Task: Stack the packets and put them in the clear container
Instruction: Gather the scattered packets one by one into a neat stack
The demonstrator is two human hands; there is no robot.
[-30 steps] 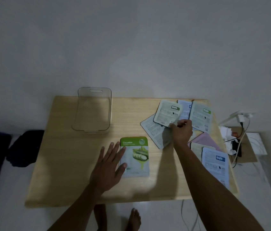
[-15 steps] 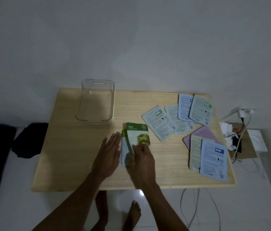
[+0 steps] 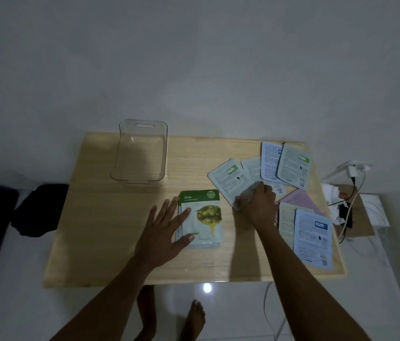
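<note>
A left hand (image 3: 163,238) lies flat, fingers spread, against the olive packet (image 3: 202,217) on a wooden table (image 3: 110,230). The right hand (image 3: 259,203) pinches a white packet (image 3: 228,179). A clear container (image 3: 141,151) stands behind, empty.

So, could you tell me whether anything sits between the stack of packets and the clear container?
Nothing visible does. Only bare table lies between the stack with the Olive packet on top and the clear container, which looks empty. The left hand rests flat on the stack's left edge.
</note>
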